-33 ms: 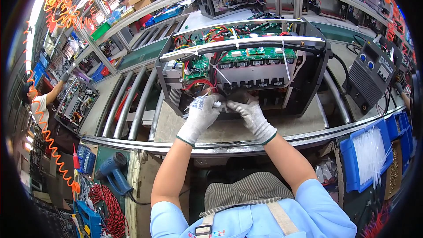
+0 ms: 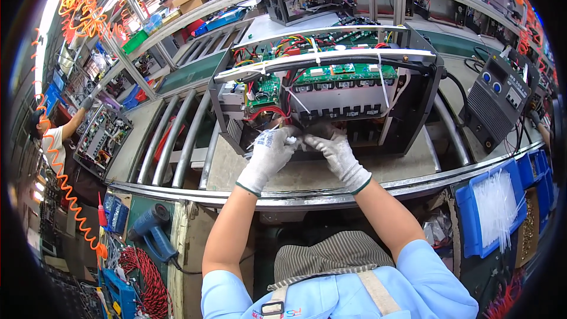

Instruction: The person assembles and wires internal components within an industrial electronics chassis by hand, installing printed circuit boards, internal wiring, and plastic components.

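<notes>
Head view looks down on an open machine chassis (image 2: pixel 331 91) sitting on a grey workbench (image 2: pixel 390 168), and that chassis is the landmark for everything here. Both gloved hands are at its front lower edge, right where the wire bundle (image 2: pixel 269 112) of red and white leads comes down from the green circuit boards (image 2: pixel 345 72). The left hand (image 2: pixel 269 153) is curled, fingers pinched on something small and white at the fingertips. Looks like a cable tie or a wire end, too small to tell which. The right hand (image 2: pixel 338 155) is curled too, fingertips meeting the left ones just in front of the chassis; whether it actually grips anything, I can't tell.

Right of the chassis, near the bench edge, there's a blue bin (image 2: pixel 472 230) holding white cable ties (image 2: pixel 499 207). Further right and a bit back stands a dark closed unit with blue knobs (image 2: pixel 499 103). Left of the chassis run metal conveyor rollers (image 2: pixel 177 136). Below-left, under the bench, hangs a blue power screwdriver (image 2: pixel 150 230) beside an orange coiled hose (image 2: pixel 65 186). Far left, another person (image 2: pixel 53 136) reaches toward another open unit.
</notes>
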The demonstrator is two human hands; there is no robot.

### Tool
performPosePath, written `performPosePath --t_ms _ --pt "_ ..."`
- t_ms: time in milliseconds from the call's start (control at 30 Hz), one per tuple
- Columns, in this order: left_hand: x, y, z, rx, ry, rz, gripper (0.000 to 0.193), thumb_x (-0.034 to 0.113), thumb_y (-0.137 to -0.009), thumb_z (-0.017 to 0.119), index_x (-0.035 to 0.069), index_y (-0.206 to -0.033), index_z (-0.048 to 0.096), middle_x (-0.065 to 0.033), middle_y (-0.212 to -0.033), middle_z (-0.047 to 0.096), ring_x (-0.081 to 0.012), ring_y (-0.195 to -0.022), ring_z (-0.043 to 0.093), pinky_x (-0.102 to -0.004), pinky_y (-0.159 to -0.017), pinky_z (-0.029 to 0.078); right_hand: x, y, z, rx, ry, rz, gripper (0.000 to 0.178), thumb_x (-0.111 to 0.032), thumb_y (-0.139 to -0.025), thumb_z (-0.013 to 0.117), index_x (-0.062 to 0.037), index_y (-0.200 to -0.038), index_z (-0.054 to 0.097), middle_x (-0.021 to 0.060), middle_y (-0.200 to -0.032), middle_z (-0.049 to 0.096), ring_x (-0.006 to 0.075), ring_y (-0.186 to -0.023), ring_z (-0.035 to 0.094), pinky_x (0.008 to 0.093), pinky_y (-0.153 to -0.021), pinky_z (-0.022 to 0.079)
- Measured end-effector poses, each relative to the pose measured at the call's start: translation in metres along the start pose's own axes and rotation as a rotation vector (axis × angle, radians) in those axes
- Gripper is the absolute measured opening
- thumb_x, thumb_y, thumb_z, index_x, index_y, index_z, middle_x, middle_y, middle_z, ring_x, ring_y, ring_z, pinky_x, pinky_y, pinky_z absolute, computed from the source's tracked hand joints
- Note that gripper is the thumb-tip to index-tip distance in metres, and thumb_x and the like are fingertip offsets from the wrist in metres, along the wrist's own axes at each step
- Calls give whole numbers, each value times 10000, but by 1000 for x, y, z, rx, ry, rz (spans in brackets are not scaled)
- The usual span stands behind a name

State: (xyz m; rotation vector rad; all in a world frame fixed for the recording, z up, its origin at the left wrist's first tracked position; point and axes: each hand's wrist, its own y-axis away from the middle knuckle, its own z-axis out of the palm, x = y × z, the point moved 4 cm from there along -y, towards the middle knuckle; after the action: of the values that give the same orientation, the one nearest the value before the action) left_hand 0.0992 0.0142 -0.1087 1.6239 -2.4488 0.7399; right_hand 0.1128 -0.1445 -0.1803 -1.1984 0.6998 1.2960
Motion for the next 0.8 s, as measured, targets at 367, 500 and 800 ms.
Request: performPosePath --t_ms 367,500,800 --pt "8 15 7 281 -123 237 382 88 -760 644 187 -1129 617 -100 -745 667 -323 -658 660 -436 -580 522 -8 33 25 203 186 -206 56 -27 -862 679 -28 -904 715 4 -789 648 69 -696 547 233 -639 460" --pt "7 21 9 316 -157 283 448 93 -744 651 191 -1180 613 -87 -760 663 -316 -648 657 -427 -563 522 -12 38 23 122 223 -159 107 -68 -879 684 -29 -977 701 22 -847 673 75 -754 583 241 -670 484" --pt "29 6 3 24 73 138 194 224 -891 645 78 -1014 680 -173 -777 660 -373 -738 643 -443 -629 497 -19 -5 -24 -296 934 180 536 -334 -894 624 -122 -1365 479 226 -1185 625 312 -1090 625 385 -890 518"
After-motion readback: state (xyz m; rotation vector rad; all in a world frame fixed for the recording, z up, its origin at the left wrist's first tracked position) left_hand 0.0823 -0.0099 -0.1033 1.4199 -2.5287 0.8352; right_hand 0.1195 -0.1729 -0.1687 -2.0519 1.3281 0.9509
